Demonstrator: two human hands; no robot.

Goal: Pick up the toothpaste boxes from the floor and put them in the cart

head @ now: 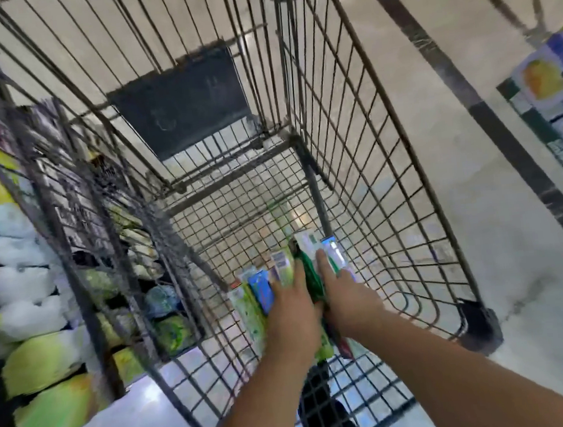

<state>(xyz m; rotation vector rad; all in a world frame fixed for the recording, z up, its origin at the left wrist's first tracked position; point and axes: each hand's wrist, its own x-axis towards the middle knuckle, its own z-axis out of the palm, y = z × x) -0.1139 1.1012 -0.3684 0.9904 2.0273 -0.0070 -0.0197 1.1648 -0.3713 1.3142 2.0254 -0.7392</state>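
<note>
i look down into the wire cart [364, 157]. my left hand [291, 310] and right hand [344, 295] are side by side inside the basket, near its bottom. the toothpaste boxes [280, 268] sit bunched under and just ahead of both hands, on the basket floor. a flat panel [180, 101] lies farther ahead in the cart. shelves of packaged goods [24, 307] stand left of the cart; a printed carton [553, 84] is at far right.
</note>
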